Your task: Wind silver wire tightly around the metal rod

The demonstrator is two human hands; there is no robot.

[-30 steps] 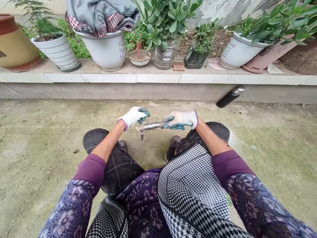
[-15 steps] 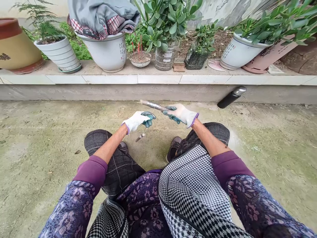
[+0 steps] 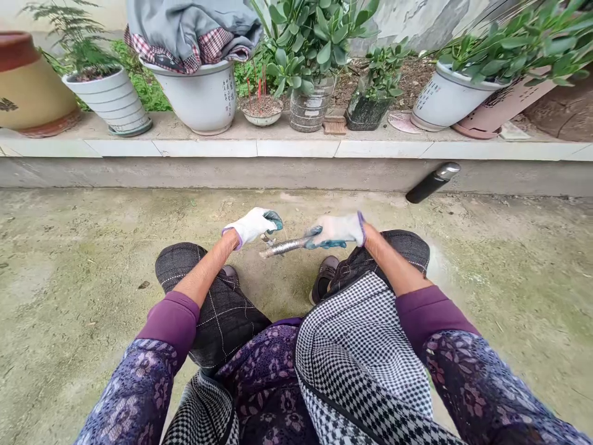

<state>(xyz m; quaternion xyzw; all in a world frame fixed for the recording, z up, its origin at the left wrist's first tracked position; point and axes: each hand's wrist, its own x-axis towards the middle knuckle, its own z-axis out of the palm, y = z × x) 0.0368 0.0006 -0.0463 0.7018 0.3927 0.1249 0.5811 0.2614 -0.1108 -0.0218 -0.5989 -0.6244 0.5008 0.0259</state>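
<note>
In my gloved right hand (image 3: 334, 232) is a slim stick (image 3: 286, 246), its middle wrapped in a shiny, silvery layer. The bare, pale end points left and slightly down. My gloved left hand (image 3: 257, 224) is closed above that end, fingertips curled together; whatever they pinch is too small to make out. A faint thin strand shows between the left fingertips and the wrapped stick. Just below the left hand is a short brown stick piece (image 3: 265, 238) with a pale band, partly overlapped by the wrapped stick. Both gloves are white with blue-green coated fingers.
Ahead runs a low tiled ledge (image 3: 296, 148) carrying several potted plants. A white pot (image 3: 194, 99) on it has clothes (image 3: 194, 31) heaped on top. A black flask (image 3: 428, 185) leans against the ledge wall at right. My knees and shoes flank the concrete floor (image 3: 273, 290).
My right hand has lowered and tipped the wrapped stick, so its free end has swung down toward me. My left hand has shifted slightly left. The short stick piece appears higher, near the wrapped stick.
</note>
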